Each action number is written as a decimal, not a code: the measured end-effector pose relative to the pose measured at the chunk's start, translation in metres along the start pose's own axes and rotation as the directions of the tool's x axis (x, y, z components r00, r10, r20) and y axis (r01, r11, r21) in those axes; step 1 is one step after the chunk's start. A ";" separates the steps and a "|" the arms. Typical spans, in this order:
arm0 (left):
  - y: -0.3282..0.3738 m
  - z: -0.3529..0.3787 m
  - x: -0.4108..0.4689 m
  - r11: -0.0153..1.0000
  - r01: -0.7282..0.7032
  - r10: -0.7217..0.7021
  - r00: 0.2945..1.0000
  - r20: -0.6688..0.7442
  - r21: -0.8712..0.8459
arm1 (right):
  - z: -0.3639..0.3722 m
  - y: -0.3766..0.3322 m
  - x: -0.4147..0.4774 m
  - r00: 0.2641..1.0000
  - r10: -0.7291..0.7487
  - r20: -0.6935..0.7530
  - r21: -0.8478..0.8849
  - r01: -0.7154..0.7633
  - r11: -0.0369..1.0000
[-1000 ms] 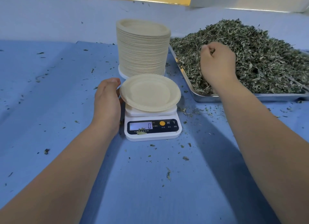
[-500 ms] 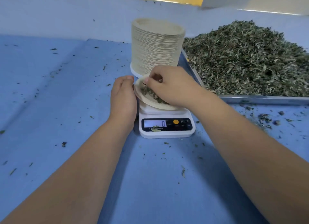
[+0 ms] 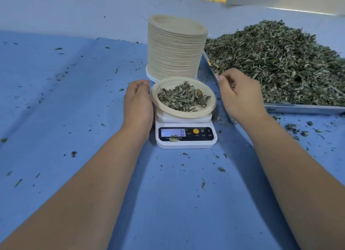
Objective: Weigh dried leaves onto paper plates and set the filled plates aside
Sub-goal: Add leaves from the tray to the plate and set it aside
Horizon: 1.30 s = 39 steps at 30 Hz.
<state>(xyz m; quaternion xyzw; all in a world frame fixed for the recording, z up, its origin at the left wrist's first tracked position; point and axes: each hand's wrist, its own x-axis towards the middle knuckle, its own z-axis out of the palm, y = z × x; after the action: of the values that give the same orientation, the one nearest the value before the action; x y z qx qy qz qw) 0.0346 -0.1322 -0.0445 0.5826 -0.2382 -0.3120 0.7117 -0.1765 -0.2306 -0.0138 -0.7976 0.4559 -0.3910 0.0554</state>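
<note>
Resting on the small white scale (image 3: 186, 135), the paper plate (image 3: 209, 110) carries a loose, shallow mound of dried leaves (image 3: 183, 98), curled, brittle and grey-green. The plate is round, matte and beige, with a shallow rim; the display (image 3: 173, 132) shows 0. The left hand (image 3: 138, 104) lies just left of the plate, its fingers pressed together with the tips at the rim, and it is the nearer hand for lifting the plate away. The right hand (image 3: 240, 96) hovers to the plate's right, between it and the steel tray (image 3: 302, 108). Its fingers are loosely curled, and I cannot tell whether they pinch any leaf. More leaf would come from the heap (image 3: 280, 63) farther right. A tall stack of plates (image 3: 175, 50) stands just beyond the scale on the blue-covered desk (image 3: 74, 100), which is littered with crumbs of leaf.
</note>
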 end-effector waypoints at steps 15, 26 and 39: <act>0.003 -0.002 -0.005 1.000 0.011 -0.011 1.000 0.007 -0.012 | 0.009 0.028 0.004 0.954 0.195 0.227 -0.501 -0.057 0.863; -0.003 -0.002 0.001 0.996 0.029 -0.030 1.000 -0.009 -0.090 | 0.011 0.034 0.004 0.972 0.179 0.150 -0.454 -0.093 0.886; -0.003 -0.003 0.003 0.991 0.017 -0.019 1.000 -0.014 -0.135 | 0.013 0.032 0.004 0.955 0.202 0.215 -0.601 -0.034 0.799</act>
<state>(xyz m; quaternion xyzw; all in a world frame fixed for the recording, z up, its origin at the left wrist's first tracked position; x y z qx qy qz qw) 0.0378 -0.1327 -0.0482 0.5378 -0.2060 -0.3294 0.7482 -0.1884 -0.2555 -0.0346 -0.7902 0.5922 -0.1137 -0.1097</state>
